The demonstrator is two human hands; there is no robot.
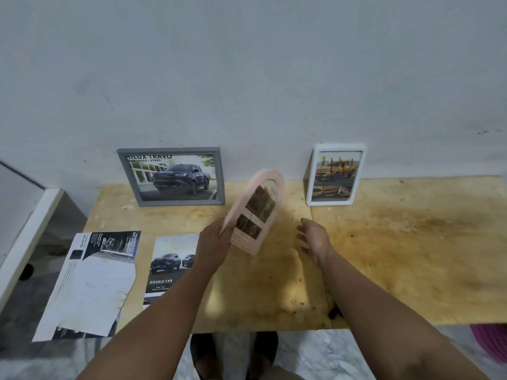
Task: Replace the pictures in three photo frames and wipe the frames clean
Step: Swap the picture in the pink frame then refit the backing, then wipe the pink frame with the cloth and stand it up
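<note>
Above the plywood table (384, 242), left hand (212, 242) grips the arched pink wooden frame (256, 212); right hand (312, 238), fingers loosely spread, should steady it.

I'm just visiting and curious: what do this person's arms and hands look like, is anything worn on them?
Both forearms are bare all the way up to the bottom edge of the picture, with no sleeves in view. The left hand and the right hand show no gloves, and no watch, ring or bracelet can be seen. There are no cables or markings.

bare forearms (164, 311), no sleeves, dark sandals (263, 352)
</note>
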